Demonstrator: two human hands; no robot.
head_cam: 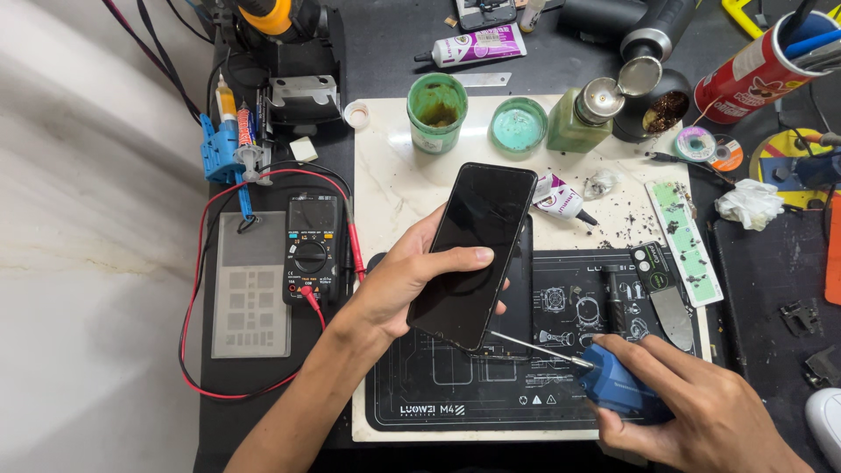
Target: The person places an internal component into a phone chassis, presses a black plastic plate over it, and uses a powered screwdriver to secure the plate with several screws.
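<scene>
My left hand (405,278) holds a black smartphone (473,250) by its lower half, screen up and dark, tilted above a black repair mat (455,385). The thumb lies across the glass. My right hand (701,412) grips a blue screwdriver (613,381) at the lower right. Its thin metal shaft (539,347) points left, and the tip sits at the phone's bottom edge. The mat lies on a white marble slab (390,188).
A black multimeter (312,250) with red leads sits to the left beside a grey stencil plate (251,298). Behind the phone stand a green jar (437,112), a teal dish (518,125), a green bottle (578,118) and glue tubes (561,200). A folding knife (663,293) lies to the right.
</scene>
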